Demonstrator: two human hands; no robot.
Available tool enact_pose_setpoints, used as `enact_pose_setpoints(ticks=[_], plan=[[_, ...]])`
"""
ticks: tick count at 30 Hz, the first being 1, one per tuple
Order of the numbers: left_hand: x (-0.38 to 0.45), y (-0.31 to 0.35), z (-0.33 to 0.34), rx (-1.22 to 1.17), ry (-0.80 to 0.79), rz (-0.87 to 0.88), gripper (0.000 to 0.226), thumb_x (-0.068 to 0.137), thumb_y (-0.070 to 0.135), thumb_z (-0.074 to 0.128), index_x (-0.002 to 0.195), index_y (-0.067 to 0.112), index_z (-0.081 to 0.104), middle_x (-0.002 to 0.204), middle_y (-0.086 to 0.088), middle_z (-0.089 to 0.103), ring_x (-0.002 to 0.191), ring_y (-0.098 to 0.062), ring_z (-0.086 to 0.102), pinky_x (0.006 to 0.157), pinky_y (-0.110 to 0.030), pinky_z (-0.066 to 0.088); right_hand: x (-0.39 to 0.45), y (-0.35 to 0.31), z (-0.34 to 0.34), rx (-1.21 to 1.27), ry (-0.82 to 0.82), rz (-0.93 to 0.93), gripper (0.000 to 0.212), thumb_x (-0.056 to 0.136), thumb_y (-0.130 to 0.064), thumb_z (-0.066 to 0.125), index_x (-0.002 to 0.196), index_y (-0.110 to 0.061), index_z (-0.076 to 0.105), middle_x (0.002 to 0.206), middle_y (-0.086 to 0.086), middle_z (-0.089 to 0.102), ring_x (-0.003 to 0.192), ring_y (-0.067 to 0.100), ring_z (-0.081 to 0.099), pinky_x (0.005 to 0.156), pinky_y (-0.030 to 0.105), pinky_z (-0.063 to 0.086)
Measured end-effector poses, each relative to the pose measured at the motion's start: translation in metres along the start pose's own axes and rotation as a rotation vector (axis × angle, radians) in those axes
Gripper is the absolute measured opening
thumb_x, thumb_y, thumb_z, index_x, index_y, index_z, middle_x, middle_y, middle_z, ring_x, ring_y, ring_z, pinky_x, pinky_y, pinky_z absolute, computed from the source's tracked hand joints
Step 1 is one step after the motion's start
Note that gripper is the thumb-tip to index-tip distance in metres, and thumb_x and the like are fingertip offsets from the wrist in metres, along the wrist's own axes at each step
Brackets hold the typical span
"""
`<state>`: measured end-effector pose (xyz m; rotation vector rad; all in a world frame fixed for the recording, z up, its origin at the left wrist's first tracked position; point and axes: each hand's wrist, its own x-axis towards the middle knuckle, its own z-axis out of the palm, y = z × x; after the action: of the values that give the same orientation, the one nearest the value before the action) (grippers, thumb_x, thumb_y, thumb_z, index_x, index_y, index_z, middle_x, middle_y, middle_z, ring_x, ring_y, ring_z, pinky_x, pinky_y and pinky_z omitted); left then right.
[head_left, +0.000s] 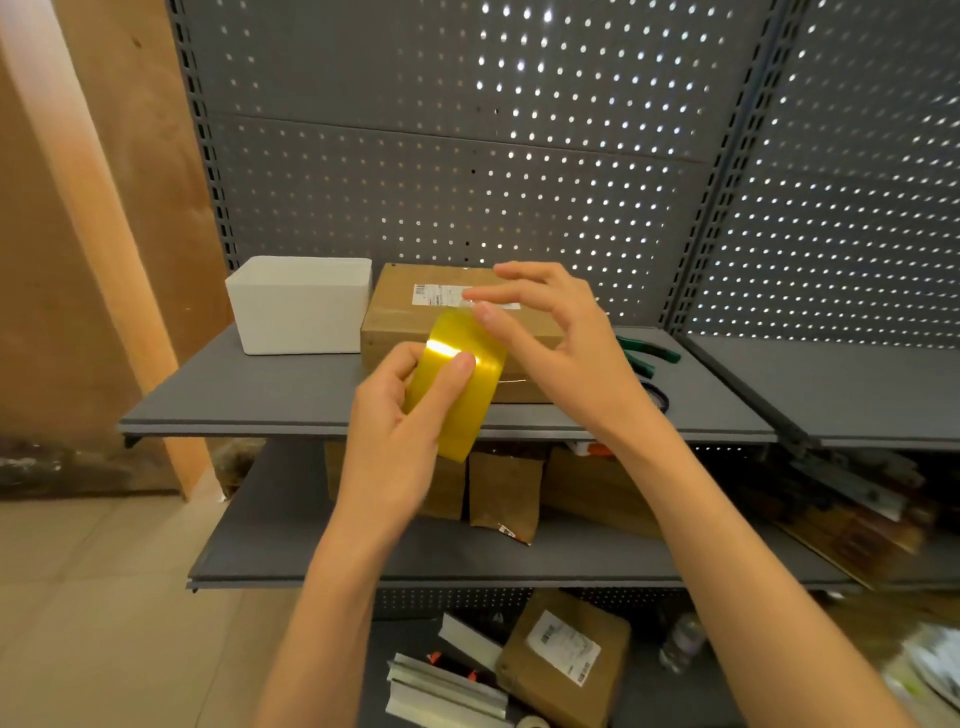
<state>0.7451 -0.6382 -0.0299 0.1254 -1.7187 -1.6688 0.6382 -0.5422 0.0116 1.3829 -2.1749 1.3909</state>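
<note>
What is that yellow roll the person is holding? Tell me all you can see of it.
The tape roll is a wide, glossy, see-through yellow band wound on itself, with a bright glare on its face. It is held tilted in the air before a cardboard box. The left hand grips it, thumb across the outer face; the right hand pinches its clear loose end at the top.

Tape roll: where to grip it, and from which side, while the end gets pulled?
Grip the tape roll across its width from the lower left, as the left hand does: thumb on the curved outer face, fingers curled round its left edge. Its tape end peels off at the top, where the right hand pinches it, so leave that side free.
</note>
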Motion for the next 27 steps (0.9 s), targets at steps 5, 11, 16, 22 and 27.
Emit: enact_pose_setpoints(ticks=[5,11,16,22,27], plan=[[-0.001,-0.005,0.005,-0.014,-0.049,-0.014,0.016,0.084,0.036,0.054,0.093,0.024,0.061,0.082,0.000,0.064,0.072,-0.006,0.058,0.057,-0.013,0.048,-0.006,0.007,0.001,0.029,0.070,0.021,0.015,0.087,-0.036,0.059,0.096,-0.030,0.070,0.114,-0.008,0.061,0.114,0.007,0.051,0.102,0.039,0.038],[0.001,-0.013,0.013,-0.032,-0.093,-0.038,0.017,0.086,0.032,0.054,0.093,0.019,0.062,0.072,0.007,0.061,0.066,-0.006,0.056,0.056,-0.016,0.046,-0.015,0.010,-0.004,0.192,0.010,0.080,0.015,0.089,-0.017,0.061,0.100,-0.014,0.070,0.105,-0.002,0.066,0.099,-0.004,0.057,0.081,0.004,0.039],[0.004,-0.020,0.021,-0.025,-0.102,-0.067,0.016,0.087,0.032,0.055,0.091,0.018,0.062,0.071,0.004,0.060,0.065,-0.010,0.055,0.055,-0.021,0.045,-0.013,0.021,-0.004,0.284,0.010,0.147,0.017,0.087,-0.016,0.063,0.101,-0.011,0.071,0.104,-0.001,0.069,0.099,0.004,0.062,0.083,0.013,0.046],[0.009,-0.028,0.022,0.033,-0.074,-0.087,0.018,0.085,0.033,0.055,0.088,0.016,0.061,0.069,0.004,0.059,0.064,-0.012,0.055,0.053,-0.019,0.045,-0.004,0.038,0.003,0.413,0.022,0.220,0.016,0.086,-0.017,0.063,0.100,-0.013,0.071,0.097,-0.006,0.071,0.094,0.003,0.064,0.081,0.015,0.050],[0.017,-0.031,0.023,0.070,0.013,-0.102,0.020,0.082,0.037,0.056,0.090,0.019,0.062,0.079,-0.008,0.064,0.076,-0.029,0.064,0.062,-0.036,0.055,0.012,0.052,0.020,0.396,0.004,0.168,0.013,0.088,-0.019,0.062,0.095,-0.014,0.071,0.094,-0.003,0.071,0.094,0.010,0.065,0.084,0.027,0.052]])
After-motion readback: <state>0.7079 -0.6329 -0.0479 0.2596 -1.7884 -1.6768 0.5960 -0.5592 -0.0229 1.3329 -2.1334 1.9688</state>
